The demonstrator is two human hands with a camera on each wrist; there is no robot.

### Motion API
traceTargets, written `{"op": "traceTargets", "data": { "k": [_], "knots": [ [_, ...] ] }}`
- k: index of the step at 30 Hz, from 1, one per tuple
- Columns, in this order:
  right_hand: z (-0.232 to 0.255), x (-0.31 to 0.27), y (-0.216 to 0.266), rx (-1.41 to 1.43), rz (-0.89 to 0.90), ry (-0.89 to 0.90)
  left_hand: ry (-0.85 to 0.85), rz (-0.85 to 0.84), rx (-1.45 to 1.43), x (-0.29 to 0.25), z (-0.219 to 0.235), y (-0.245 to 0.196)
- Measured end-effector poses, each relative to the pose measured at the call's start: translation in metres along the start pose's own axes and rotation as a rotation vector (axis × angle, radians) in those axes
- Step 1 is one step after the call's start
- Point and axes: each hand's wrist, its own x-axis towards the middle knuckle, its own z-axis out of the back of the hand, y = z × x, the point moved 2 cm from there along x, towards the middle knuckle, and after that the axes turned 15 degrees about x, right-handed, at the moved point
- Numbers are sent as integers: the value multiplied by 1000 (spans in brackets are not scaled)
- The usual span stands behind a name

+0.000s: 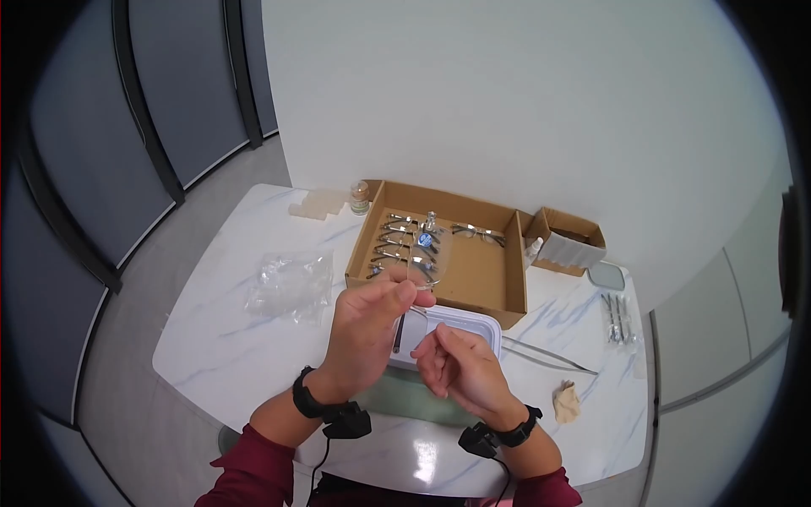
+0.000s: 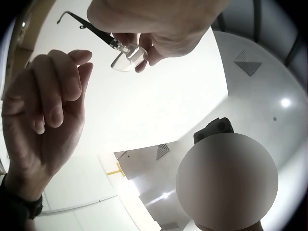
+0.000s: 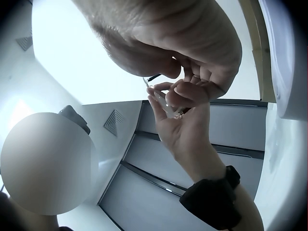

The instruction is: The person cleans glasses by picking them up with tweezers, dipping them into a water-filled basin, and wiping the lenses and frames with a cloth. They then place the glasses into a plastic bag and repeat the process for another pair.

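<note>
My left hand pinches a pair of rimless eyeglasses by a clear lens, between thumb and fingers. One dark temple arm sticks out from the hinge, its curved end pointing away from the hand. In the head view, a clear lens with a round blue sticker shows just above the left fingertips, overlapping the cardboard box behind. Close beside the glasses is my right hand, lower than the left, its fingers loosely bent with nothing seen between them. Part of the glasses is hidden behind the fingers in the right wrist view.
A cardboard box with several glasses stands behind the hands. Below them lie a white tray and a green mat. Around are a plastic bag, a jar, a smaller box, long metal tweezers and a tan cloth.
</note>
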Motion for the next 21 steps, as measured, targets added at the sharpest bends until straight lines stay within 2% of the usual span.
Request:
{"op": "traceTargets", "data": {
  "k": [3, 8, 12, 14, 21],
  "knots": [
    [-3, -1, 0, -18, 19, -24, 2, -8, 16, 0, -3, 5],
    [1, -2, -5, -123, -49, -9, -2, -13, 4, 1, -7, 9],
    [-4, -4, -4, -140, -14, 2, -27, -6, 63, 0, -9, 5],
    [-6, -4, -5, -117, 3, 1, -35, 93, 46, -1, -9, 3],
    [-6, -4, -7, -122, -19, -4, -20, 125, -20, 1, -8, 4]
  ]
}}
